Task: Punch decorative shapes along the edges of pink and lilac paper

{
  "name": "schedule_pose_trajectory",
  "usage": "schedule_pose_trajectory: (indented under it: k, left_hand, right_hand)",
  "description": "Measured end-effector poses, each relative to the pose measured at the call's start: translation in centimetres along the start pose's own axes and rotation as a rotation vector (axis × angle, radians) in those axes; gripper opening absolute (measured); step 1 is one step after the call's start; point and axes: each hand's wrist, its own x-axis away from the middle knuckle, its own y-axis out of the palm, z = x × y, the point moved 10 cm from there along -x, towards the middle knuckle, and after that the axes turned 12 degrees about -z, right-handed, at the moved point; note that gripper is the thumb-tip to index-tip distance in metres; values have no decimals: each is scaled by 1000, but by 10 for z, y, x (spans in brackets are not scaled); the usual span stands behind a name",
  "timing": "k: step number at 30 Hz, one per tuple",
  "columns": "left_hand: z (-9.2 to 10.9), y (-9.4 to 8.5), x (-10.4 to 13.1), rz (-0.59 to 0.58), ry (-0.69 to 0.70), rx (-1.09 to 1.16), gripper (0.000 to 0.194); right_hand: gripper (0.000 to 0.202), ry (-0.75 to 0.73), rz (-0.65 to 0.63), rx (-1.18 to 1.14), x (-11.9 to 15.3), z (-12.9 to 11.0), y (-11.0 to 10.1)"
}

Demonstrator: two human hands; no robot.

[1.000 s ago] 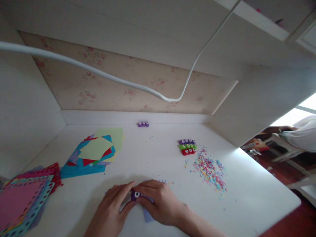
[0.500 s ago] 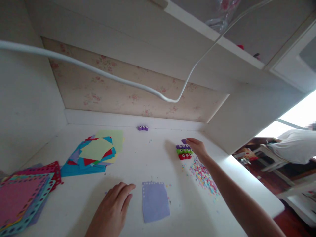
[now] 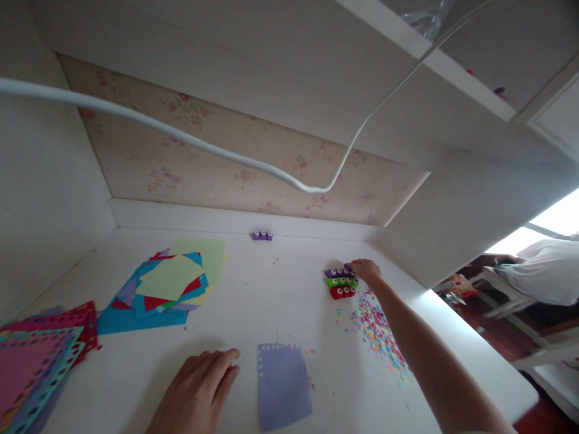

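My right hand [image 3: 367, 270] reaches to the far right of the white table, fingertips pinched on a small purple piece [image 3: 347, 266]. It is at the right end of a row of purple pieces with googly eyes [image 3: 335, 273]. In front of that row stand a green row [image 3: 342, 281] and a red row [image 3: 342, 292], also with eyes. My left hand [image 3: 196, 386] rests on the table, holding nothing, fingers loosely curled and thumb a little apart. Right of it lies a purple paper sheet [image 3: 284, 386] with holes punched along its top and left edges.
Paper dots [image 3: 377, 328] are scattered near my right forearm. Coloured paper pieces [image 3: 172, 278] lie in a pile at left, with hole-edged sheets [image 3: 36, 367] nearer. Several purple eyed pieces [image 3: 262, 235] stand at the back. A white cable [image 3: 226, 158] hangs across. A person [image 3: 543, 271] is at right.
My right hand has lowered the purple piece from above the rows to the right end of the purple row. My left hand stays nearly in place while the view shifts slightly.
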Motion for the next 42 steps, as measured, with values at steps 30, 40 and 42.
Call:
schedule_pose_trajectory:
  k: [30, 40, 42]
  left_hand:
    - [-5, -13, -10, -40, -51, 10, 25]
    - [-20, -8, -5, -106, -273, 156, 18]
    - [-21, -7, -5, -107, -291, 194, 20]
  right_hand:
    - [32, -657, -174, -132, 36, -317, 78]
    - [33, -896, -497, -403, 189, -277, 90]
    - [36, -1087, -622, -508, 245, -272, 94]
